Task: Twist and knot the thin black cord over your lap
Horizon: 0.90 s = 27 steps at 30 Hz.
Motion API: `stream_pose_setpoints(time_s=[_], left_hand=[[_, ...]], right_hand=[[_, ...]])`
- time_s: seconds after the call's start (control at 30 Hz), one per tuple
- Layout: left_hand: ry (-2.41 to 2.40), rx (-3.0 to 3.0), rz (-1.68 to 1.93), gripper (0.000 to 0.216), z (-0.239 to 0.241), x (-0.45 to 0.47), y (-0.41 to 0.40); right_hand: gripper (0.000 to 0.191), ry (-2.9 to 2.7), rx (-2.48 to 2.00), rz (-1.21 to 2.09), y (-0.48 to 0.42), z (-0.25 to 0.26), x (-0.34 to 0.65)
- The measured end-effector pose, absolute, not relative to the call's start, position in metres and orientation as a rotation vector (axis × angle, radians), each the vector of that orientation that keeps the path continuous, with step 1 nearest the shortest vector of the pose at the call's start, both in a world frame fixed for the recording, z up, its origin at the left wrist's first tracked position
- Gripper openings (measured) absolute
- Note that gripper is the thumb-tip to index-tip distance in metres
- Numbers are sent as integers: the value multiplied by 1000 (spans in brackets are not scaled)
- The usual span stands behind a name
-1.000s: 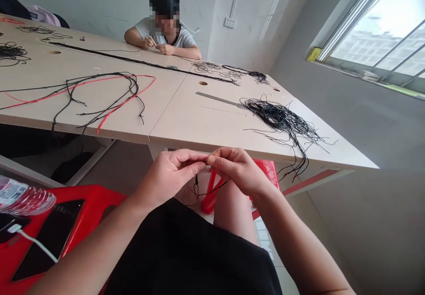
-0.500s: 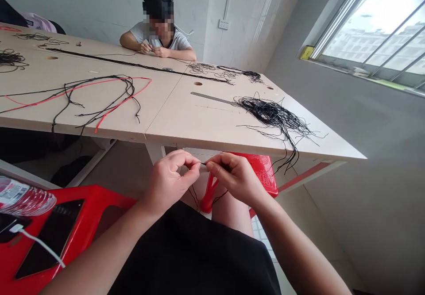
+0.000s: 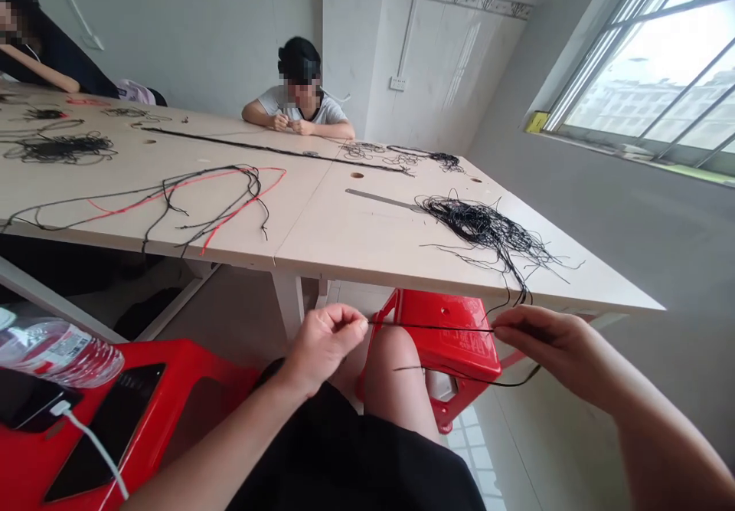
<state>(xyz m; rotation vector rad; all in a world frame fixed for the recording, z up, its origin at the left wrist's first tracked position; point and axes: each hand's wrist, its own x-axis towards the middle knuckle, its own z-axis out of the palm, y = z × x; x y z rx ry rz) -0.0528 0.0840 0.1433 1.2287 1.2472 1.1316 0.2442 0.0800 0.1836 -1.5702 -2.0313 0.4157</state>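
Figure: My left grip [image 3: 325, 346] and right grip [image 3: 548, 346] are each pinched narrow on a black cord [image 3: 430, 325], which runs straight between them in the air, its loose end hanging below the right grip. Beneath lies a red plastic stool [image 3: 442, 342]. Beyond, on the pale surface [image 3: 344, 247], rest a tangled bundle of black cords [image 3: 482, 227] and a steel ruler [image 3: 379, 200].
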Motion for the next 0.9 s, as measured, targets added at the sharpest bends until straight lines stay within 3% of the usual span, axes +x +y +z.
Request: stream_pose_setpoints(time_s=[0.1,0.3,0.5,0.9], left_hand=[[1214,1228,1033,12,129,-40,76],[1174,1371,900,9,119,-28,58],[1243,1582,875,10,117,-34,50],[1232,1743,846,10,111,-25,45]], right_hand=[[14,-1883,-1485,39,73,160,229],[11,-2037,-1241,638,44,125,135],[13,-1941,-1256,1029,40,132,138],[10,-1560,-1282,1380,36,116,144]])
